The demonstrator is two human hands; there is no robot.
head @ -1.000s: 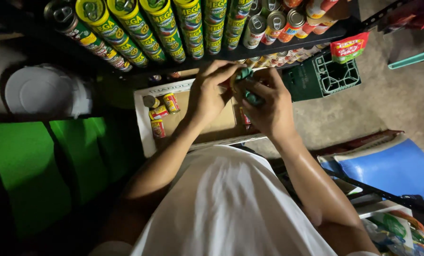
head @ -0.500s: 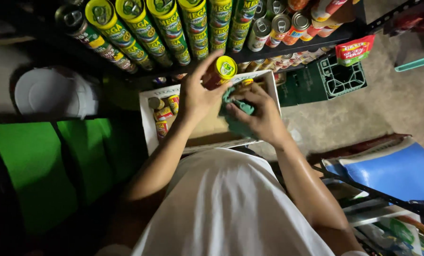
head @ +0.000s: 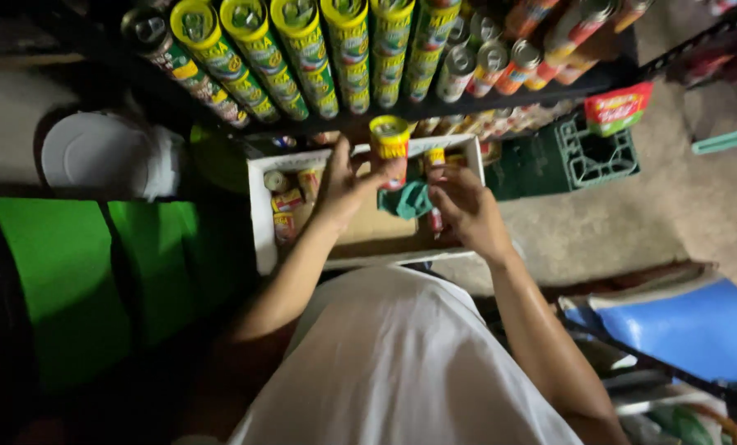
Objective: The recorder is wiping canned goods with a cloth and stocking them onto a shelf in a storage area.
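Fingers of the left hand (head: 348, 188) were clamped around a yellow-topped can (head: 390, 148), held upright above the white box (head: 259, 222). Fingers of the right hand (head: 460, 206) were closed on a green cloth (head: 409, 200), just beside the can. Inside the box lay more cans (head: 286, 202). Beyond, a dark shelf (head: 500, 103) carried stacked rows of cans (head: 302, 58).
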